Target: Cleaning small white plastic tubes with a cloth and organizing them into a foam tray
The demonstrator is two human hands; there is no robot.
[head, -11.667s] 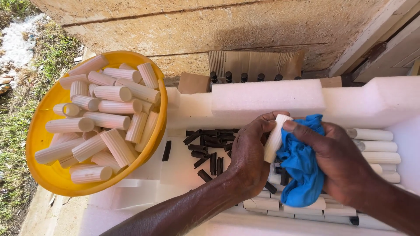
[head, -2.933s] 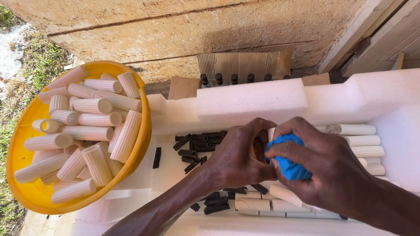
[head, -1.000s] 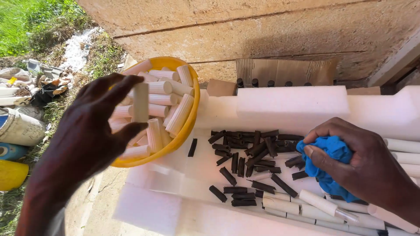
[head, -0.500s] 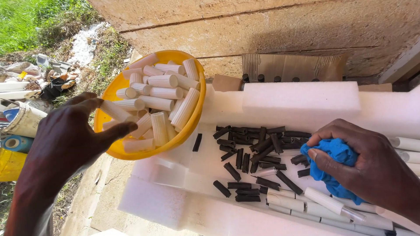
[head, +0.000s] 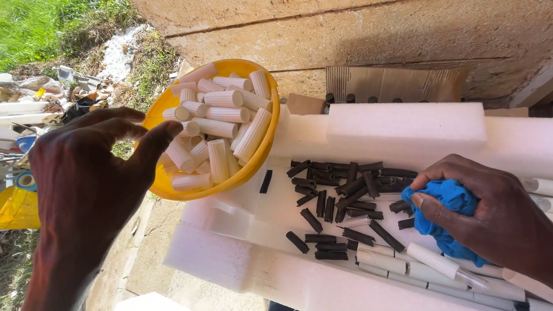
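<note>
White foam bench (head: 403,132): left hand (head: 86,173), a second ago pinching a cream cylinder, now hovers spread and empty beside the yellow bowl (head: 265,155); right hand (head: 495,213) stays clenched on blue cloth (head: 443,198)

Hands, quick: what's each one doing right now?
Left hand: open, empty, beside the yellow bowl of white tubes.
Right hand: closed on the blue cloth.

My left hand (head: 86,173) hung raised, palm down, fingers loosely spread and curled, gripping nothing. My right hand (head: 489,216) lay lower, fingers clenched tight, thumb pressed forward, wrist bent inward.
</note>
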